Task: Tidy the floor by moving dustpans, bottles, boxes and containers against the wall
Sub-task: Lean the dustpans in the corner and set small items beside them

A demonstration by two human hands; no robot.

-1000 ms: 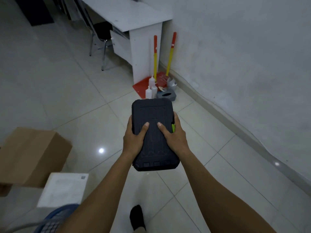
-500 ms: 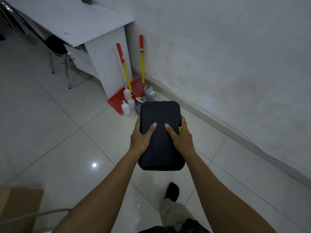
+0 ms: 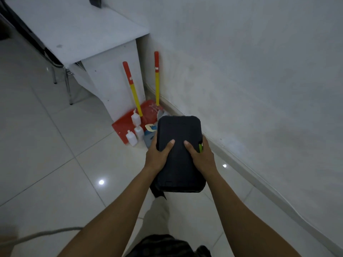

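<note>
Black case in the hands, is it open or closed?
Closed. The black case reads as one solid block with no gap at its near edge, gripped at its sides by the left hand and right hand.

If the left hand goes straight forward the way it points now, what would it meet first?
Probably the blue container just beyond the left hand, before the red dustpans; height is unclear, so it may pass above.

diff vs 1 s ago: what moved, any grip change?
The person has carried the black case toward the wall; the red dustpans and white bottles beside the desk now lie much nearer, just beyond it. The cardboard box and white box at left have dropped out of view. Unchanged: left hand and right hand grip the case's sides, thumbs on top.
</note>
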